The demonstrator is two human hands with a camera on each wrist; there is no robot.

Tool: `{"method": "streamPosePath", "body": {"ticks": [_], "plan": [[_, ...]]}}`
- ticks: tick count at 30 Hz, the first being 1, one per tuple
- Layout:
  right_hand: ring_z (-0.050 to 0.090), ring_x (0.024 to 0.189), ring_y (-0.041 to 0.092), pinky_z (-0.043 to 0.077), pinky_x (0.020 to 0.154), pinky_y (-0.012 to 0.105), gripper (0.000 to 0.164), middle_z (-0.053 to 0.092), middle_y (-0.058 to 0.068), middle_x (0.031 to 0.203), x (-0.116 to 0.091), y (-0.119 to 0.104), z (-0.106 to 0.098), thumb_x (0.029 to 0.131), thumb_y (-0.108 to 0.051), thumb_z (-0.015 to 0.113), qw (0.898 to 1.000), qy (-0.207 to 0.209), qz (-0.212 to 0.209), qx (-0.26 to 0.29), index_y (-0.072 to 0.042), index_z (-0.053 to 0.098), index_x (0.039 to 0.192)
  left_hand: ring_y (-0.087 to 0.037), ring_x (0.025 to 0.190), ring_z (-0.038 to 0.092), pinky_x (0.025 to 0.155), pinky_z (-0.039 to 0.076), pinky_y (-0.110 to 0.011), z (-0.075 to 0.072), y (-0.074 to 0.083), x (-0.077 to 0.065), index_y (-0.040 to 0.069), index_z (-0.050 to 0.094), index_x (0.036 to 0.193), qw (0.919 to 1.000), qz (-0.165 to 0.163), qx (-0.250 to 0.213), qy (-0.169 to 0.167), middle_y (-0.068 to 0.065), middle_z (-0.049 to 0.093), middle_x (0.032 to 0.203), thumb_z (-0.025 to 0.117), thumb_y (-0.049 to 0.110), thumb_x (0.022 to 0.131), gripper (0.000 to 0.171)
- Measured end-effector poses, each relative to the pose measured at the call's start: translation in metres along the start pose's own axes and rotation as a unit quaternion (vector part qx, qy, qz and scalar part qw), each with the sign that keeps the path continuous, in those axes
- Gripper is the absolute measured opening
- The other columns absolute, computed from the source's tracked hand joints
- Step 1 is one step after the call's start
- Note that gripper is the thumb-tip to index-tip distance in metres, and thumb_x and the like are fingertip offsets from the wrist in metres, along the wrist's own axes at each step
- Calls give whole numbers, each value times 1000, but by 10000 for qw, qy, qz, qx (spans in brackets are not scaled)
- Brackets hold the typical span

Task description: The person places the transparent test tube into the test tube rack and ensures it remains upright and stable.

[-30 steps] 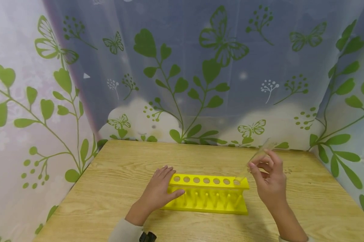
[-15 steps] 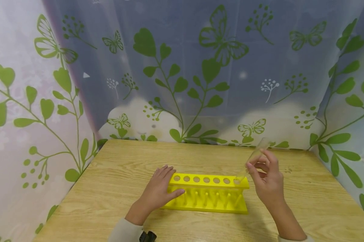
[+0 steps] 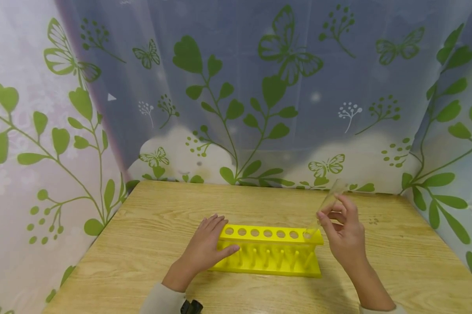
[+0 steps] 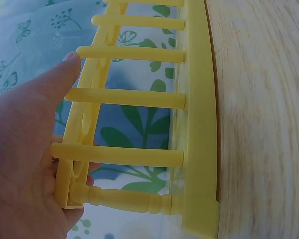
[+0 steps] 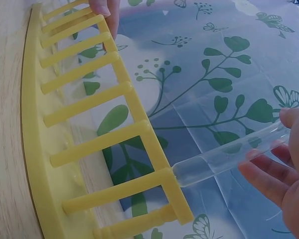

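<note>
A yellow test tube rack (image 3: pixel 275 271) stands on the wooden table, its top plate pierced by a row of holes, with pegs beneath. My left hand (image 3: pixel 204 248) grips the rack's left end, thumb in front and fingers over the back of the top plate, as the left wrist view shows (image 4: pixel 25 149). Between thumb and fingertips, my right hand (image 3: pixel 347 235) pinches a clear glass test tube (image 3: pixel 329 201). The tube tilts, its upper end leaning right and away. Its rounded bottom (image 5: pixel 182 174) is right at the rightmost hole in the right wrist view.
The wooden table (image 3: pixel 165 205) reaches back to a curtain (image 3: pixel 236 109) printed with green leaves and butterflies. Similar patterned cloth (image 3: pixel 20 183) hangs at both sides. A black band (image 3: pixel 191 306) sits at the left sleeve.
My right hand has moved slightly left with the test tube, bringing its bottom end over the rightmost hole. The left hand and the rack keep their place.
</note>
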State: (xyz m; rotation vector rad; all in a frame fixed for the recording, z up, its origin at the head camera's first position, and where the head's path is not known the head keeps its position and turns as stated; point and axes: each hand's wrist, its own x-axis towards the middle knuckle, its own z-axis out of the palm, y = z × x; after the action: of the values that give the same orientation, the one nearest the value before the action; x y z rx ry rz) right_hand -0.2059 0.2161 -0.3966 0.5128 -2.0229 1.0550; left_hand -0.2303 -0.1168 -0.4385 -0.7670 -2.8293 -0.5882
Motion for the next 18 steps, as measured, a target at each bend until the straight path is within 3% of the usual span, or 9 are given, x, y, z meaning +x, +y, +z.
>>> {"method": "streamPosePath", "body": {"ticks": [10, 18], "plan": [[58, 87, -11, 52, 65, 8, 67, 59, 12, 89, 0, 2, 2, 84, 17, 64, 9999, -39, -139, 86, -2, 33, 140, -36, 141, 31, 117, 19, -54, 1, -1, 1, 0, 45, 142, 10000, -12, -40, -1, -17, 44, 146, 57, 58, 91, 78], [57, 87, -12, 51, 67, 8, 63, 59, 13, 89, -3, 2, 5, 86, 15, 63, 9999, -110, 38, 95, -4, 35, 140, -36, 141, 31, 117, 19, -55, 1, -1, 0, 1, 44, 143, 10000, -15, -77, -8, -17, 44, 146, 57, 58, 91, 78]]}}
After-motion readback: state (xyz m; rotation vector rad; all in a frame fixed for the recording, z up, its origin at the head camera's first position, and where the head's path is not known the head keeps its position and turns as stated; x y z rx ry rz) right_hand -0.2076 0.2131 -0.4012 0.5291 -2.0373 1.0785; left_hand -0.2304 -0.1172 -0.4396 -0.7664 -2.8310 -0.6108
